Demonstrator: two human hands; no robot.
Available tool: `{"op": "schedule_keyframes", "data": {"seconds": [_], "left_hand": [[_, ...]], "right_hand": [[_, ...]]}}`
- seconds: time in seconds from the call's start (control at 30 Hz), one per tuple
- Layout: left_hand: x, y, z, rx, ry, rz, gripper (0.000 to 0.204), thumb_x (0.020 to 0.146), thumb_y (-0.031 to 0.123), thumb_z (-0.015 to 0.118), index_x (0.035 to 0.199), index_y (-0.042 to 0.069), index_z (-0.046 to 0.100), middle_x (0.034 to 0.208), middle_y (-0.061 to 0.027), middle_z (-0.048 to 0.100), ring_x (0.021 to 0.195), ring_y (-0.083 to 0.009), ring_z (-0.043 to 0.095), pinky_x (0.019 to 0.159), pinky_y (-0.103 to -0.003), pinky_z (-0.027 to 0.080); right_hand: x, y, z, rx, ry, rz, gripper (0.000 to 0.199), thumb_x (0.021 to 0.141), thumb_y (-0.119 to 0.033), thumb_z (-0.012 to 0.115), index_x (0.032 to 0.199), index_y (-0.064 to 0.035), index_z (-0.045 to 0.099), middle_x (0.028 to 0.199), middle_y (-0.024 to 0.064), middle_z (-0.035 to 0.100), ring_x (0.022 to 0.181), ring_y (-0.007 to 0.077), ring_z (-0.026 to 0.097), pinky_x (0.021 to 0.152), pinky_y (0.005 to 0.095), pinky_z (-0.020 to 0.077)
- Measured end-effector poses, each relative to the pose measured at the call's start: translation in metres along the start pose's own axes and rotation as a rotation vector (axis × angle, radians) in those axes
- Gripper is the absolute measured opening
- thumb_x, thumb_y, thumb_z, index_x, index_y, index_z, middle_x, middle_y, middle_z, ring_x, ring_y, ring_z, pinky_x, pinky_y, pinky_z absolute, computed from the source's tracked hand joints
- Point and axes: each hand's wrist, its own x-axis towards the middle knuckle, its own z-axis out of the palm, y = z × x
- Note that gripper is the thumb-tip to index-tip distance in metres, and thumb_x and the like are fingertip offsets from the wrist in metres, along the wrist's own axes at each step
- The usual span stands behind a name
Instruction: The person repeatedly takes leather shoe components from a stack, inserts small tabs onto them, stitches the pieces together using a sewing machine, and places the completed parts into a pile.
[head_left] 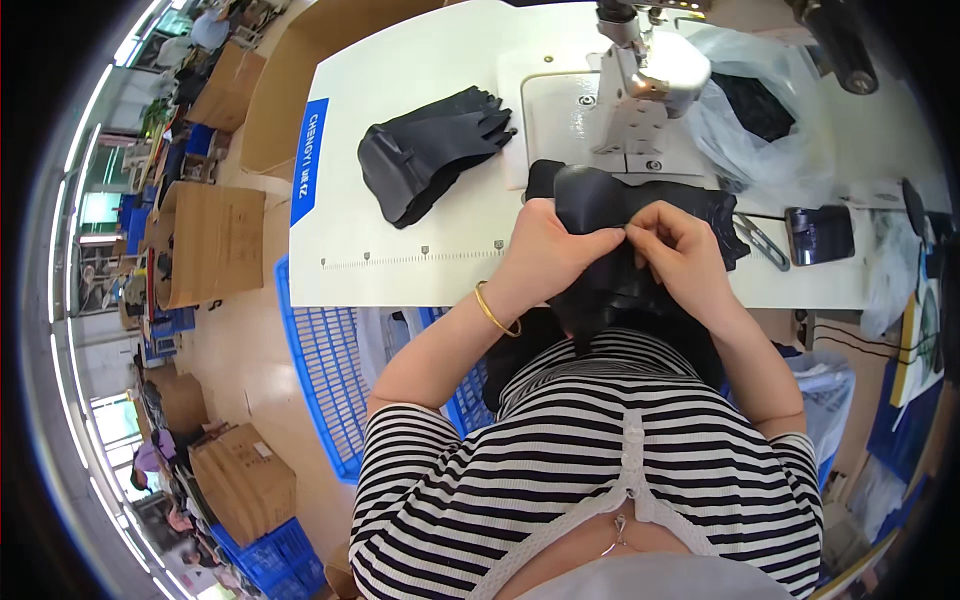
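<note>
My left hand (556,246) and my right hand (688,258) come together over a black leather glove (588,200) at the table's front edge. The left thumb and fingers grip its folded leather. Beside that thumb, my right thumb and forefinger pinch the glove's edge; any small thing between those fingertips is hidden. Part of the black leather hangs over the table edge toward my lap. More dark leather (715,205) with finger-like ends lies just beyond my right hand. To the left rests a stack of black leather gloves (430,150), fingers pointing right.
A sewing machine (640,100) stands behind the glove on the white table (400,280). Right of my hands lie small thread snips (764,243) and a dark phone (820,235). A clear plastic bag (770,150) holds black material. Blue crates (325,370) stand below; cardboard boxes (215,245) stand left.
</note>
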Motion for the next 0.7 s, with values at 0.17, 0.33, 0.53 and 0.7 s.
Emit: {"op": "schedule_keyframes", "data": {"seconds": [0.17,0.33,0.53,0.7], "left_hand": [[-0.009,0.009,0.007,-0.138,0.083,0.042,0.012,0.075,0.006,0.069,0.077,-0.005,0.066,0.067,-0.0012,0.066,0.060,-0.0035,0.057,0.053,-0.021,0.046],[-0.016,0.018,0.014,-0.406,0.224,0.121,0.014,0.078,0.005,0.071,0.087,-0.004,0.066,0.078,-0.0053,0.068,0.067,-0.0082,0.061,0.059,-0.023,0.051],[-0.026,0.048,0.021,-0.897,-0.036,-0.087,0.022,0.077,-0.003,0.070,0.098,-0.001,0.064,0.091,-0.0078,0.067,0.078,-0.0141,0.065,0.070,-0.027,0.055],[-0.025,0.047,0.025,-0.560,0.115,0.029,0.023,0.076,-0.001,0.072,0.098,-0.002,0.064,0.092,-0.0085,0.068,0.080,-0.0135,0.064,0.073,-0.026,0.054]], "right_hand": [[-0.004,-0.002,0.008,0.025,0.110,-0.075,0.011,0.086,-0.007,0.061,0.081,0.0019,0.058,0.062,0.0019,0.056,0.056,0.0055,0.050,0.052,0.0217,0.0375],[-0.043,0.001,-0.009,-0.205,0.117,-0.569,0.006,0.080,-0.003,0.065,0.076,0.0004,0.062,0.059,0.0051,0.054,0.047,0.0108,0.049,0.045,0.0250,0.0378],[-0.052,0.035,0.016,1.060,-0.254,-0.097,0.057,0.084,-0.027,0.062,0.132,-0.0056,0.039,0.120,0.0076,0.053,0.098,0.0216,0.056,0.075,0.0343,0.0471],[-0.034,0.005,0.016,1.223,0.132,-0.009,0.038,0.087,-0.011,0.062,0.122,-0.0038,0.050,0.114,0.0070,0.057,0.099,0.0163,0.058,0.085,0.0309,0.0469]]}}
